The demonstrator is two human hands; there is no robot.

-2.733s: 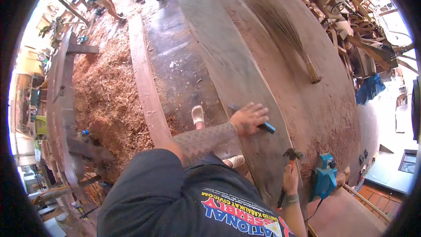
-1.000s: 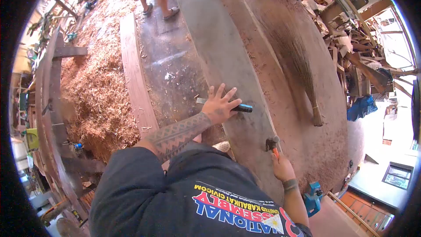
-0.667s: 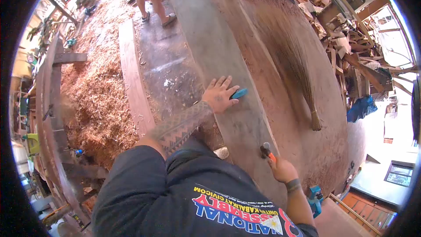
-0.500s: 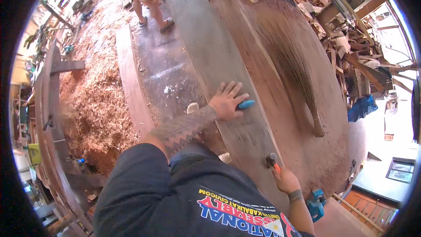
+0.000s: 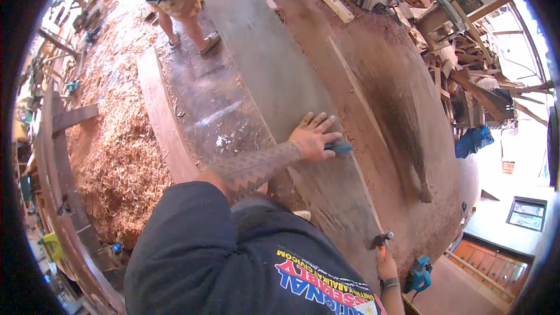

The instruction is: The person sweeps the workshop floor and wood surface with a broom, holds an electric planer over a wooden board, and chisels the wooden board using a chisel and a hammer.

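A long, wide wooden plank (image 5: 280, 76) stretches away in front of me, greyish and worn along its top. My left hand (image 5: 314, 141) rests on it with fingers spread. A small blue object (image 5: 339, 148) sticks out between its thumb and index finger; the rest lies hidden under the hand, so its kind is unclear. Close to the plank's near right edge, my right hand (image 5: 385, 268) is closed round the orange handle of a hammer (image 5: 382, 240). The hammer's dark metal head is over the plank's edge.
A stick broom (image 5: 419, 157) lies on the dusty ground to the right. A teal power tool (image 5: 420, 274) sits beside my right arm. Wood shavings (image 5: 116, 163) and a narrower board (image 5: 163, 111) lie left. Another person (image 5: 175, 6) stands at the far left of the plank. Scrap wood (image 5: 472, 76) is piled right.
The view has shifted slightly. My right hand and the hammer appear lower and farther right, with the hammer head turned. My left hand stays on the plank with the blue object.
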